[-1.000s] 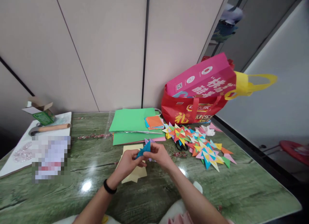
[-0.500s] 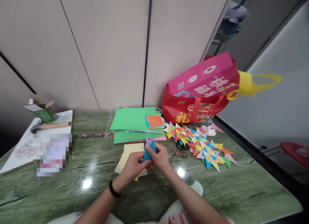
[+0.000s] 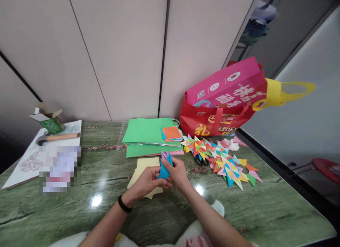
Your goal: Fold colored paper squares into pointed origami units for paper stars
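Between my two hands is a piece of folded blue paper [image 3: 164, 172], with a folded purple paper [image 3: 165, 155] showing its points just behind it. My left hand [image 3: 152, 178] pinches the blue paper at its lower left side. My right hand [image 3: 178, 170] grips it from the right, thumb lying across its front. Under and behind my left hand are loose pale yellow sheets [image 3: 143, 165] on the table. How the blue and purple pieces join is hidden by my fingers.
Green paper sheets [image 3: 146, 130] carry a small stack of orange and blue squares [image 3: 172, 133]. Folded multicoloured paper stars [image 3: 231, 169] lie to the right, near black scissor handles [image 3: 202, 161]. A red bag [image 3: 196, 116] stands behind. At left, a hammer [image 3: 60, 137] and green box [image 3: 51, 124] rest on a white board.
The blue paper has tilted slightly in my hands, and my left fingers have shifted under its lower edge. The view has moved a little, with everything else in place.
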Motion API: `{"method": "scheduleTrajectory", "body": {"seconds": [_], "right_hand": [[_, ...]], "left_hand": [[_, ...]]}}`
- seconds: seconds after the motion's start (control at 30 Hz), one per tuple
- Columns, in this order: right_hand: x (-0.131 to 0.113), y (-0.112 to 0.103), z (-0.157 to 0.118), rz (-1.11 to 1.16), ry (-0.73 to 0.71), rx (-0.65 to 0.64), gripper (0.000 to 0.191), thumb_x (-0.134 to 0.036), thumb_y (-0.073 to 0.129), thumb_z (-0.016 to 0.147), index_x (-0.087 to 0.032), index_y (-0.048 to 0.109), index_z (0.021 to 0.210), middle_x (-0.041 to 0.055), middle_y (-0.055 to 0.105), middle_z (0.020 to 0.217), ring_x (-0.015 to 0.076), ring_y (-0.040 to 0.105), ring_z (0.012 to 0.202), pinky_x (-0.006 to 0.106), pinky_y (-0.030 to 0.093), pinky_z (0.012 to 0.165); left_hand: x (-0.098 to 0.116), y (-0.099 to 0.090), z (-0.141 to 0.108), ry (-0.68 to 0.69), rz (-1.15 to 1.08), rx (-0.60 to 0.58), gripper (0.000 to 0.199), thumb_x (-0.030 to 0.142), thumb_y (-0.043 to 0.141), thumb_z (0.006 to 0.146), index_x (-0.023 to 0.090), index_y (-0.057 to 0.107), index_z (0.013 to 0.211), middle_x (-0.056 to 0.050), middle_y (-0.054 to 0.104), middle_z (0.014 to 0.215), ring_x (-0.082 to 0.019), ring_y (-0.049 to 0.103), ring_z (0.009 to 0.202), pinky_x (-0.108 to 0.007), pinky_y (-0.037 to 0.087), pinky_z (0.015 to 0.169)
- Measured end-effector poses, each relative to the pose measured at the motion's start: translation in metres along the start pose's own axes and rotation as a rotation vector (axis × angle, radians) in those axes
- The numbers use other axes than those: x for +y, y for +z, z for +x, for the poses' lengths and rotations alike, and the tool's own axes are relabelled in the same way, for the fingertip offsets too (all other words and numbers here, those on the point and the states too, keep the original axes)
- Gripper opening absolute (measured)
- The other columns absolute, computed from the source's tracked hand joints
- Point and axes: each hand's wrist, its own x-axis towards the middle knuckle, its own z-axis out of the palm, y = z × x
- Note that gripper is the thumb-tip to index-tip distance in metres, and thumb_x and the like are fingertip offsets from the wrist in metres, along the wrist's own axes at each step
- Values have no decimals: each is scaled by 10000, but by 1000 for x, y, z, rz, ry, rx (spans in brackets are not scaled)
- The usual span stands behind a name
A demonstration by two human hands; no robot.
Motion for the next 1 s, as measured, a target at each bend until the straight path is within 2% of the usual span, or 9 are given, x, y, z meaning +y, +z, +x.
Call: {"method": "scheduleTrajectory", "body": {"seconds": [0.1,0.27,0.4,0.63,0.87,1.0], "right_hand": [[2,-4,4,-51,-96,67,464,-553,628,643,-184,395,484,-60,311,466,70,258,455,212,224,415],[8,-5,7,-85,-89,52,457,-553,608,665,-184,403,489,-56,318,467,76,277,455,214,230,411],[11,-4,7,-130,-116,73,438,-529,597,686,-186,401,496,-50,333,490,84,298,477,217,247,428],[5,1,1,-175,-160,64,428,-492,611,677,-191,383,475,-58,302,468,83,263,472,228,226,435],[9,5,0,83,53,-23,451,-562,645,628,-182,436,506,-62,343,459,67,265,432,217,221,392],[6,1,4,135,52,-102,421,-574,661,604,-175,527,608,-49,457,515,82,374,455,208,308,414]], "left_hand": [[-1,-1,1,14,-23,-40,250,291,736,646,150,690,848,-64,730,876,-244,669,870,-368,494,836],[-3,-8,0,-28,-57,-96,355,376,733,656,134,688,913,-111,719,934,-263,661,917,-389,482,858],[-5,-13,0,20,4,-151,405,376,742,647,126,671,958,-124,712,964,-264,648,932,-388,466,866],[-9,-8,5,19,29,36,330,428,732,633,123,695,752,-71,738,741,-251,684,751,-379,510,771],[-8,-7,5,35,-9,12,311,395,742,637,111,682,751,-95,744,736,-234,699,704,-350,538,721],[-10,-14,7,27,-28,142,370,405,759,610,83,670,770,-110,738,716,-226,698,651,-342,547,681]]}}
